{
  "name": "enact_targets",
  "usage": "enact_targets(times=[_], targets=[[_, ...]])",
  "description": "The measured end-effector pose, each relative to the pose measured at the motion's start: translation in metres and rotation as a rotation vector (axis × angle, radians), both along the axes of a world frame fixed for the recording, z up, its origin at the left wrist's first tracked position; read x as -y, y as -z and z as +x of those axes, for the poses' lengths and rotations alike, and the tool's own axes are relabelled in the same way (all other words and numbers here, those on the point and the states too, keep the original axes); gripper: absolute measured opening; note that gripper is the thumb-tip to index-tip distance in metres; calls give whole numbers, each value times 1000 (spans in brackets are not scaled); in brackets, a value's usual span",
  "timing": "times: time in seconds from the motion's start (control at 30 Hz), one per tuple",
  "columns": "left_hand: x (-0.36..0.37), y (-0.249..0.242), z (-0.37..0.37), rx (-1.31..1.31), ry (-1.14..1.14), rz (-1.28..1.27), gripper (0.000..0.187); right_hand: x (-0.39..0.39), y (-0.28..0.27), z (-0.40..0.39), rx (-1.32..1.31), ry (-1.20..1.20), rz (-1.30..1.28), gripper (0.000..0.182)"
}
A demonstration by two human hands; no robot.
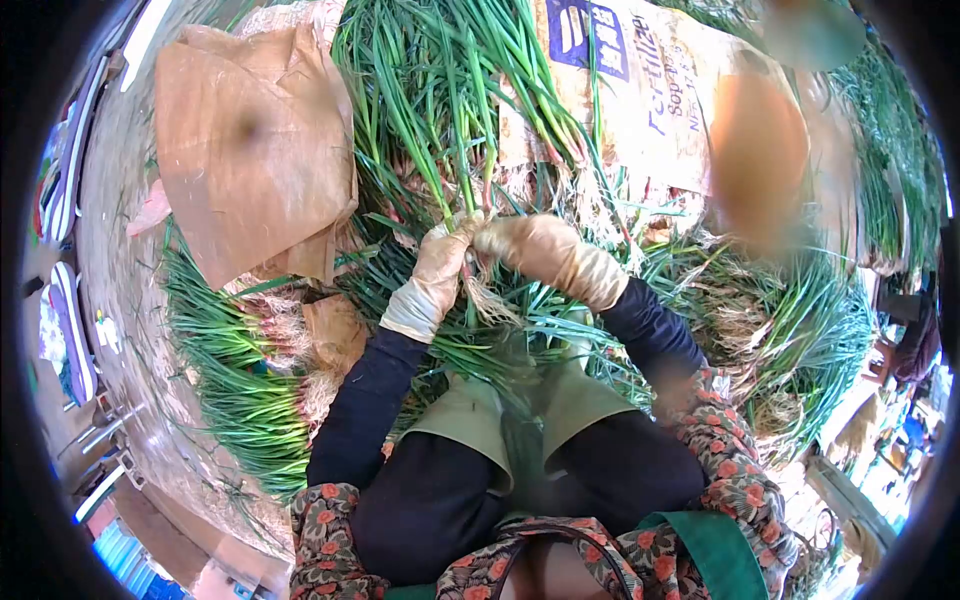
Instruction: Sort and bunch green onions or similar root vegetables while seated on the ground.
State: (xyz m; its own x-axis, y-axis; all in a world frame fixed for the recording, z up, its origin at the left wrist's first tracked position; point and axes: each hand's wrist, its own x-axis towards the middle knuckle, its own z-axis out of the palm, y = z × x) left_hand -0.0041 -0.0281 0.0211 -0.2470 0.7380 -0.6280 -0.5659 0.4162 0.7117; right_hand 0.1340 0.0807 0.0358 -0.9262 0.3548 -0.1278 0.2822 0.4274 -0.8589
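My left hand (437, 262) and my right hand (535, 247), both in dirty beige gloves, meet at the root end of a bunch of green onions (445, 110). Each hand grips the bunch near its pale roots (487, 297), which hang down between the wrists. The long green leaves fan upward and away from me. Dark sleeves cover both forearms.
Heaps of green onions lie to the left (235, 385) and right (790, 330). A crumpled brown sack (250, 140) lies at upper left and a printed fertilizer sack (650, 90) at upper right. My knees and olive apron (480, 415) are below. Sandals (65, 330) lie far left.
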Motion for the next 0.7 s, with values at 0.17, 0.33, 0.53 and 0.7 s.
enact_targets(times=[0.17,0.33,0.53,0.7], targets=[[-1,6,19,-54,3,-1,19,-31,18,-16,-108,371,-124,41],[8,13,9,-104,30,169,36,-19,23,-22,-54,370,-449,31],[11,-7,26,489,-156,57,23,-2,30,-18,-112,-28,583,12],[18,-5,22,896,-211,247,23,-24,103,-16,-298,458,-456,28]])
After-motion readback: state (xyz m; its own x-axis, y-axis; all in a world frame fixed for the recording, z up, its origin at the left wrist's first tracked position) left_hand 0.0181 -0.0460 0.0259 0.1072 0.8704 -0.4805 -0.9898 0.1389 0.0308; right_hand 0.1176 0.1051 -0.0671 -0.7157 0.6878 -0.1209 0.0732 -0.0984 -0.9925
